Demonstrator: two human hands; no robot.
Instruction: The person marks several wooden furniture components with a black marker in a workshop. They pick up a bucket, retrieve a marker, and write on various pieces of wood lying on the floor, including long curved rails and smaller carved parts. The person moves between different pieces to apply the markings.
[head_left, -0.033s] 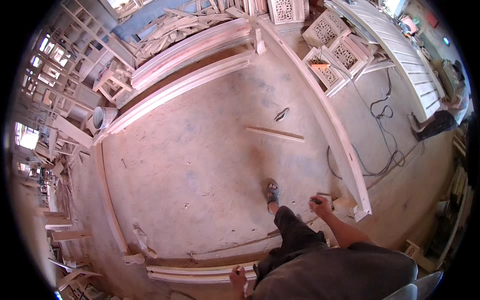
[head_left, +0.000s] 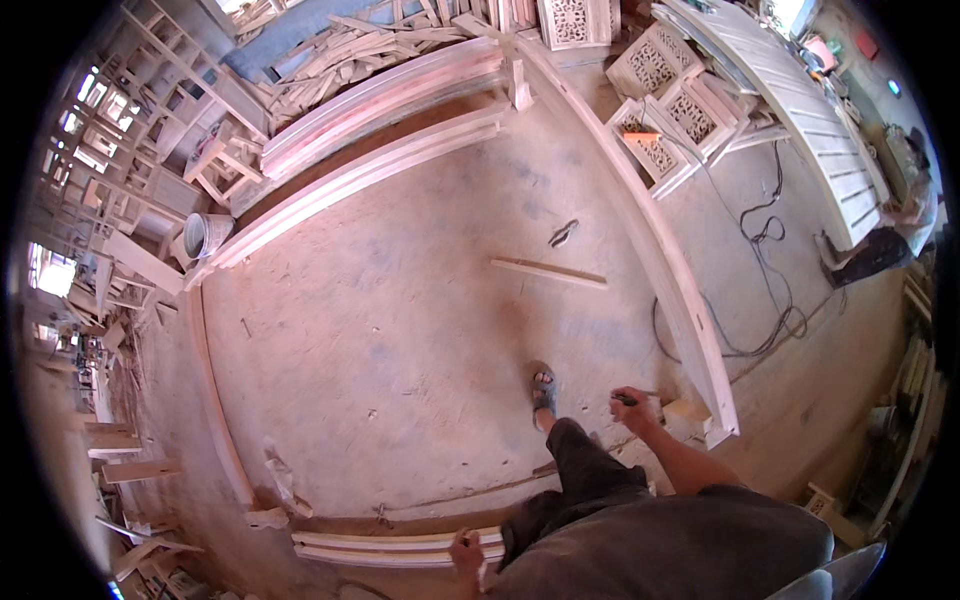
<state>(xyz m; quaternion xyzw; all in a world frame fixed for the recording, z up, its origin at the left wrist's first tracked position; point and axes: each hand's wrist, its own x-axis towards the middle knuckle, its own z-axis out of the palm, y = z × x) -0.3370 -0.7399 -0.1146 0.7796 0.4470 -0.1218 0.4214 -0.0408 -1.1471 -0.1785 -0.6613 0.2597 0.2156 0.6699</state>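
"As the person stands with one sandalled foot (head_left: 543,385) forward, what is the right hand (head_left: 634,407) doing?"

"Its fingers are curled around a small dark object (head_left: 623,399). I can't tell what that is. The hand is above the floor (head_left: 400,340), to the right of the foot."

"Anything close to it?"

"A wood block (head_left: 686,411), just to its right, near the lower end of the long beam (head_left: 655,235)."

"And the left hand (head_left: 466,552)?"

"Lower, by the pale rails (head_left: 380,544) lying side by side along the bottom. Its fingers look bent, but I can't tell whether they pinch anything or touch the wood."

"What's on the floor between the beams?"

"A loose strip (head_left: 550,272), lying at a slant, and a small dark item (head_left: 564,233) just beyond it."

"Further out?"

"A bucket (head_left: 208,236) tipped on its side near the far-left corner, beside the end of the far beams (head_left: 360,177). Right of the long beam, a dark cable (head_left: 768,250) loops over the floor, and carved panels (head_left: 655,65) lie near its upper part."

"Anyone else?"

"Another person (head_left: 900,230) at the right edge, low down beside a slatted panel (head_left: 800,100)."
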